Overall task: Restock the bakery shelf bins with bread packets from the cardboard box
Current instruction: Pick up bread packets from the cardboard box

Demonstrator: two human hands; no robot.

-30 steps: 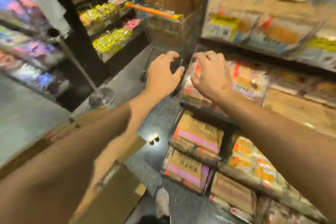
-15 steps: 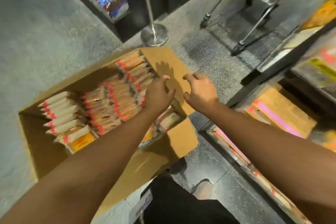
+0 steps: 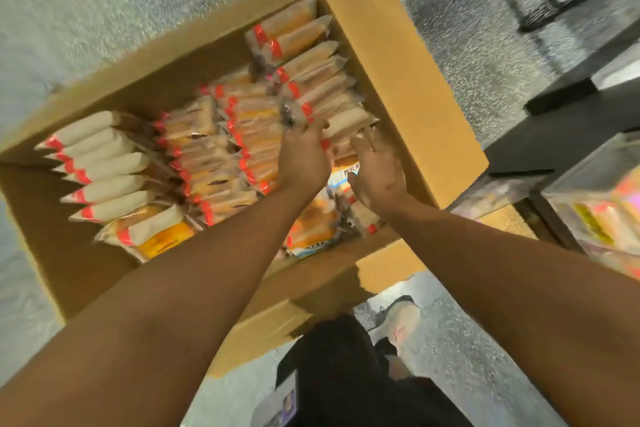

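— Two hands in the cardboard box (image 3: 408, 80), frame centre. Grip?
— Left hand (image 3: 304, 159) seemingly pinching bread packets (image 3: 311, 80); right hand (image 3: 377, 173) unclear (blurred). Packets light, crushable: hold by ends.

Open cardboard box (image 3: 408, 80), bread packets (image 3: 214, 163) upright inside.

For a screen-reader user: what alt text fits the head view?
Both bare hands, left hand and right hand, reach into an open brown cardboard box on the floor, grasping clear bread packets with red bands standing in rows.
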